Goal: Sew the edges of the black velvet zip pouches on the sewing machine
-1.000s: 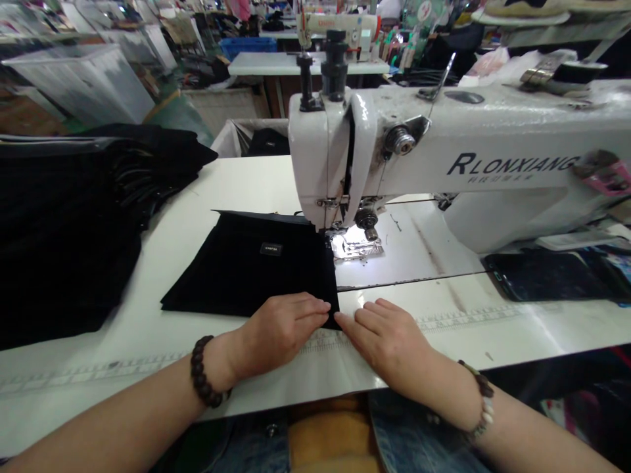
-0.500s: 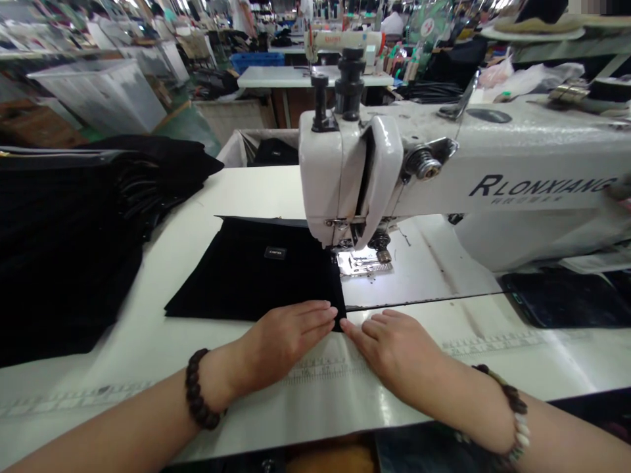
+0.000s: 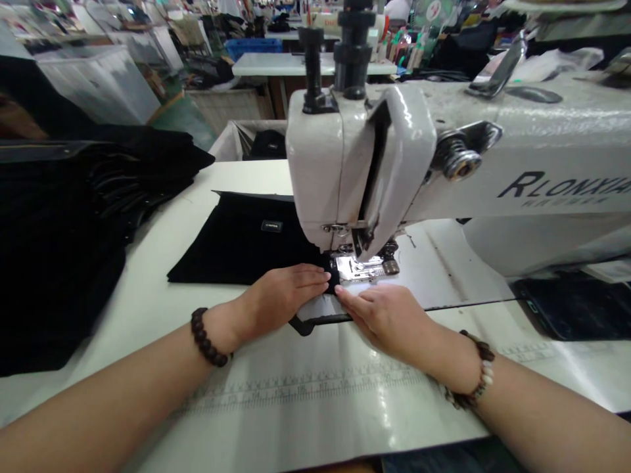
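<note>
A black fabric piece [image 3: 236, 243] with a small label [image 3: 271, 226] lies flat on the sewing table, its right edge under the presser foot [image 3: 340, 266] of a white sewing machine [image 3: 340, 164]. My left hand [image 3: 283, 295] rests flat on the near right part of the fabric, fingers stretched out together. At the fabric's near right corner, my right hand [image 3: 387, 315] touches the edge with its index fingertip; its other fingers curl loosely, and nothing shows in them. The machine head hides the far right of the fabric.
A heap of black fabric pieces [image 3: 54, 249] covers the table's left side. A phone-like dark slab [image 3: 576, 309] lies at the right under the machine arm. Printed ruler marks [image 3: 305, 389] run along the near table. Beyond stands a lined bin [image 3: 231, 143] with black cloth.
The black fabric and both hands have moved away from me, towards the machine. The view has shifted closer to the machine head. A plate edge now shows in front of the fabric.
</note>
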Demonstrator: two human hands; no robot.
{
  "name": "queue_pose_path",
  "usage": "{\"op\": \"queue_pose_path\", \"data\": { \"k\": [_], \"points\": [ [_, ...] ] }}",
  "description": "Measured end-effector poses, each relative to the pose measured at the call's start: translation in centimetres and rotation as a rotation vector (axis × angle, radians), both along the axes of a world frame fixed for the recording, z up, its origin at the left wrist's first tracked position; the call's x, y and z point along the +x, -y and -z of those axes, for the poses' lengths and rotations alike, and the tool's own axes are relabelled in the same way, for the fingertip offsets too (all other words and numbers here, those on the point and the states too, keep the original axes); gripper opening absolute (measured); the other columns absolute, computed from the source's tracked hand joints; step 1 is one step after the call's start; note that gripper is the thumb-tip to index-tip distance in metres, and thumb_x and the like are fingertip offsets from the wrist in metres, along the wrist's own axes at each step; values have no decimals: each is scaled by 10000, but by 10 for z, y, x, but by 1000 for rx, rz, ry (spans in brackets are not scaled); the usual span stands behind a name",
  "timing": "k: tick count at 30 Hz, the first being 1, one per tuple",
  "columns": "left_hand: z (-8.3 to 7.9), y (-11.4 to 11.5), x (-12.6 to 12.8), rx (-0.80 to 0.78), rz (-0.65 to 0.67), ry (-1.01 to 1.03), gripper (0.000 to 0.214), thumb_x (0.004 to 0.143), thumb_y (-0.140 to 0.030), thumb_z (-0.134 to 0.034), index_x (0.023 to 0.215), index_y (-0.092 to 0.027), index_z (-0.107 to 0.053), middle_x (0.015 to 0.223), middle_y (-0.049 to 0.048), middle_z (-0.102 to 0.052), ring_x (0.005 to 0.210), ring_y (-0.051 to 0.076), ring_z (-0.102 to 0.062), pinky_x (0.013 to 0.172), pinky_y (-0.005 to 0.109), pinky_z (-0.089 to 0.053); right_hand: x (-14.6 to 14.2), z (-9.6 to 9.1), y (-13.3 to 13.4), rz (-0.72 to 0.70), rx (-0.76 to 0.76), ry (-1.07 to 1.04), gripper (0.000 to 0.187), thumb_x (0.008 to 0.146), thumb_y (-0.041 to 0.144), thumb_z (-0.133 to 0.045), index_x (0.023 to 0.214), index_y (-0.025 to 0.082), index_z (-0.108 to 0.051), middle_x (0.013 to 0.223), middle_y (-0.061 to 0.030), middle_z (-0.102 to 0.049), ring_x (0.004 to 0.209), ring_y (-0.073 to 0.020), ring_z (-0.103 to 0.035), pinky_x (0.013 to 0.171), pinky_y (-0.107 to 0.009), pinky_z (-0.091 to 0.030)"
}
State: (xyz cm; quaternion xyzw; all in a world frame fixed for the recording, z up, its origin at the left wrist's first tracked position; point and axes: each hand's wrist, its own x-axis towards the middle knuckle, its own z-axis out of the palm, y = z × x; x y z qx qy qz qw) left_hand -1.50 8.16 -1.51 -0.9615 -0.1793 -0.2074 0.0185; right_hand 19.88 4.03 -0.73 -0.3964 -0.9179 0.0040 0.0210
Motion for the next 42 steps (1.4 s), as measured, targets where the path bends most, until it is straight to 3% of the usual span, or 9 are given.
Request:
{"op": "queue_pose_path", "data": {
  "k": [9,31,36,42],
  "points": [
    [0,-25,3,-137,-140,-128,218,850,-59,-440,985,-141,-591,1032,34,-636,973,129,-573,876,221,-458,-3,0,-2,17,4,-90,270,882,246,-390,1027,162,-602,559,3,-600,443,-122,-408,466,-289,-140],
    [-1,-37,7,-165,-148,-105,248,839,-33,-405,943,-133,-607,1009,52,-643,992,166,-569,889,301,-461,-5,-1,-3,54,-41,-87,261,883,256,-376,991,183,-603,573,-1,-607,454,-112,-401,475,-284,-133],
    [-11,-37,7,-188,-146,-80,235,877,-130,-413,897,-149,-646,958,58,-649,957,185,-576,837,325,-483,-5,-1,-4,70,-42,-123,287,896,269,-343,975,183,-605,564,4,-597,439,-101,-386,466,-281,-132],
    [-28,-38,-4,-344,-169,-157,253,883,-196,-414,956,-183,-657,986,55,-630,892,164,-590,799,292,-495,-2,-2,-3,50,-47,-140,277,902,282,-352,960,190,-606,593,5,-608,455,-96,-395,475,-278,-148]
  ]
}}
